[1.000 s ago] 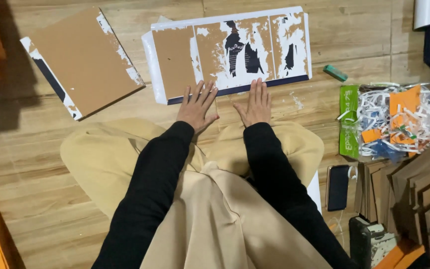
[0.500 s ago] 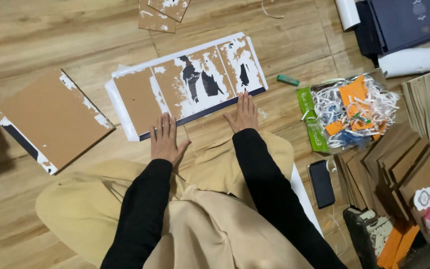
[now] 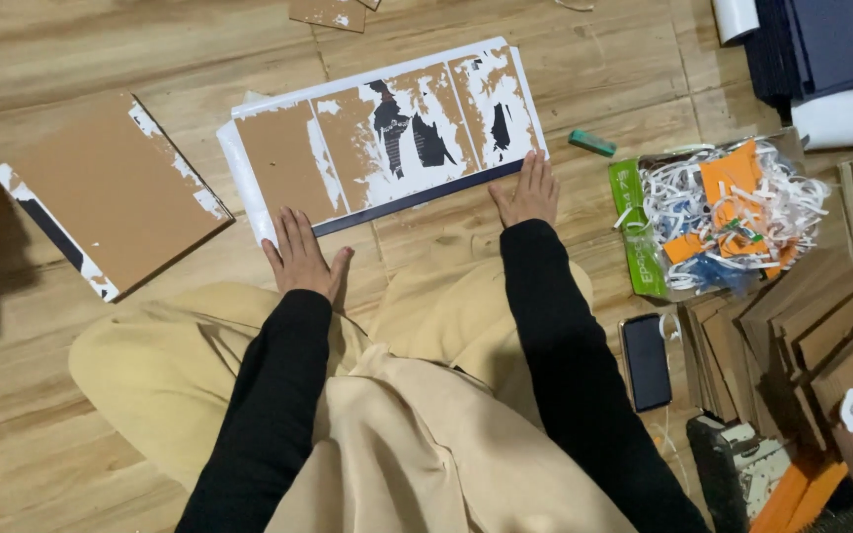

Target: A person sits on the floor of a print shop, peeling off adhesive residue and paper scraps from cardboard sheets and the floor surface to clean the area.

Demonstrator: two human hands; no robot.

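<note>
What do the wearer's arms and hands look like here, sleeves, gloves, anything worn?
Both arms are in plain black long sleeves that end at the wrists: left sleeve, right sleeve. The fabric looks smooth, with no visible print or markings. The left hand and right hand are bare: no gloves. No rings, watch or bracelet can be made out at this size.

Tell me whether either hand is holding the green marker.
No: the green marker lies alone on the floor, while both hands press flat on the board's edge.

L hand point(image 3: 300, 257) slid out to board's point(image 3: 387, 133) left corner; R hand point(image 3: 525, 190) at right end.
</note>
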